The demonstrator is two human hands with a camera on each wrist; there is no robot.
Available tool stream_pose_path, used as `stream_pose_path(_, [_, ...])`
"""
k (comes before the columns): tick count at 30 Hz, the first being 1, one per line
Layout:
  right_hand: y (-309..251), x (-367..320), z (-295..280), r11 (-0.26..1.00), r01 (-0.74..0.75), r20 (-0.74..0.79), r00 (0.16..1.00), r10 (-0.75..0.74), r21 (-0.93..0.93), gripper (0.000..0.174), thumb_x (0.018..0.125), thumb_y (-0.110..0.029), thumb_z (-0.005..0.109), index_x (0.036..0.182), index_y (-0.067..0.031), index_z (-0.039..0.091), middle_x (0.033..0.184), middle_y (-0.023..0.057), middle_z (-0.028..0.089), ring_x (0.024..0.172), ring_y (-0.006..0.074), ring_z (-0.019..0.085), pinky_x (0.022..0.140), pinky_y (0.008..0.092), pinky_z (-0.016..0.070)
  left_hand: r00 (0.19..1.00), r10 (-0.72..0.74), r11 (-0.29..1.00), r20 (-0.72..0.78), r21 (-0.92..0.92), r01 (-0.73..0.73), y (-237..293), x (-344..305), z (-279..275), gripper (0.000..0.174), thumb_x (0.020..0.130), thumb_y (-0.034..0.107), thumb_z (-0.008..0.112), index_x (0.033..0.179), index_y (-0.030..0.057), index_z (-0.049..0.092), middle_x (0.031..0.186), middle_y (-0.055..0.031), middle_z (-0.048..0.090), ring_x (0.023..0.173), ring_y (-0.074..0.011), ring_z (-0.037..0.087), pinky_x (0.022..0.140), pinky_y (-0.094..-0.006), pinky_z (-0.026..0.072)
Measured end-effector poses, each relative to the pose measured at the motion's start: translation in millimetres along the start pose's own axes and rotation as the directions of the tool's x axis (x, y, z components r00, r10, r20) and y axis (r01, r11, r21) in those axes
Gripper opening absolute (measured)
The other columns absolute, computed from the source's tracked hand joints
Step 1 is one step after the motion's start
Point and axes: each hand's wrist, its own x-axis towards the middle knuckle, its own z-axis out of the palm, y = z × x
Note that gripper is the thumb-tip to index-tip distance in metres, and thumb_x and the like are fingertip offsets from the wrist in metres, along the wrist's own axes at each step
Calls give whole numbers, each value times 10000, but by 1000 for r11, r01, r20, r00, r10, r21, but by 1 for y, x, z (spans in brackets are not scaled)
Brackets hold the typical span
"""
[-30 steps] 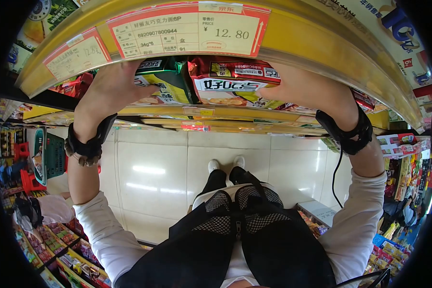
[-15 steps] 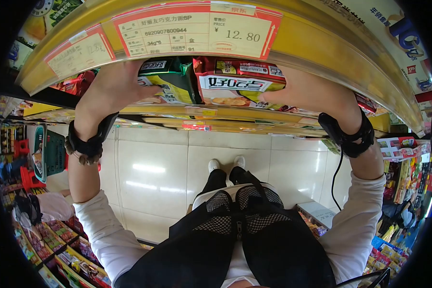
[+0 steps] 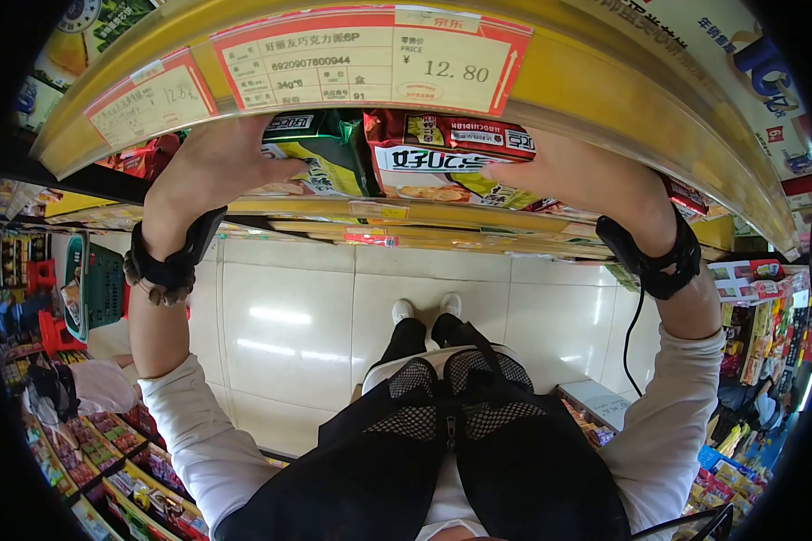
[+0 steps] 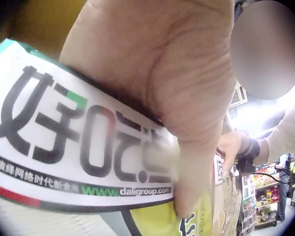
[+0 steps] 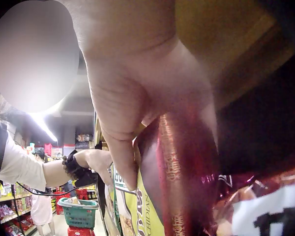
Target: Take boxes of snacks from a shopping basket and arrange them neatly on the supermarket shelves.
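Observation:
My left hand (image 3: 212, 167) holds a green snack packet (image 3: 331, 149) at its side, thumb over the front. In the left wrist view the thumb presses the packet's white lettered band (image 4: 83, 128); the fingers are hidden behind it. Beside it, on the right, stands a red snack packet (image 3: 451, 135) with a white label. My right hand (image 3: 577, 171) grips that packet's right end, its thumb on the front face. The right wrist view shows the thumb on the yellow-green part of the wrapper (image 5: 147, 201). Both packets stand side by side on a shelf, under the ledge above.
A yellow shelf edge (image 3: 595, 108) with a price tag (image 3: 361, 59) overhangs both hands. More red packets (image 5: 265, 206) lie beyond the right hand. A lower yellow shelf edge (image 3: 289, 209) runs beneath. A green basket (image 3: 95, 287) and another person (image 3: 99, 388) are at left.
The red packet shifted slightly right with the view, tilted to show more of its label, then tipped back so its top shows more. Both hands keep their holds.

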Motion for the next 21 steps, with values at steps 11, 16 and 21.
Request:
stream_pose_path(11, [-5, 6, -14, 961, -269, 358, 892, 276, -72, 520, 707, -315, 629, 1136, -62, 480, 1015, 142, 551, 903, 290, 528, 800, 349, 413, 988, 126, 991, -85, 58, -121, -8, 0, 6, 606, 638, 181, 699, 1170, 39, 444, 1111, -180, 509, 989, -317, 506, 807, -343, 423])
stream_pose_path(16, [3, 5, 0, 996, -82, 150, 985, 86, -34, 433, 715, -294, 606, 1067, -57, 517, 833, 128, 565, 750, 264, 553, 684, 340, 446, 995, 83, 996, -61, 48, -80, -4, 0, 4, 602, 654, 190, 691, 1178, 39, 434, 1099, -179, 516, 944, -306, 531, 775, -336, 441])
stream_pose_path(21, [2, 3, -6, 994, -88, 181, 978, 100, -69, 334, 718, -271, 582, 966, -49, 564, 690, 130, 578, 672, 273, 568, 642, 366, 458, 1000, 20, 999, 8, -32, -19, 0, 2, 1, 601, 672, 218, 680, 1185, 37, 422, 1089, -176, 522, 927, -291, 537, 777, -327, 439])
